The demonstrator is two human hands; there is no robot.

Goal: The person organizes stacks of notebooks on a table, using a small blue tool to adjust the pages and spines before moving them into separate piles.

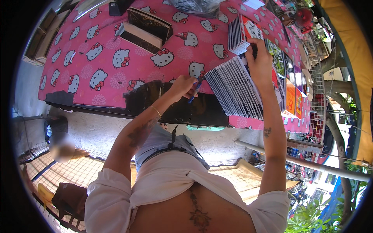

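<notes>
My white top (163,186) is nearest, denim bottoms (157,145) just past it. Pink counter (107,66) ahead, cartoon cat print, black patch (142,99) along the near edge.

Left hand (183,87): fingers closed around a slim blue tool (197,90), over the near side of the counter. Exact type can't be made out.

Right hand (261,58): at the far right end of the near notebook stack (235,89), fingers bent, thumb and forefinger a bit apart. Can't tell if it's gripping anything.

That stack is at the right of the counter, fanned, black-and-white bound edges showing, just right of the blue tool. Second notebook stack (237,35) beyond it, red on the top cover. Orange booklets (294,99) to the right of my forearm.

Far left of centre: open black box (149,23), tilted, pale inside. Clear plastic (196,7) at the far edge. Wire mesh (316,83) right of the counter.
</notes>
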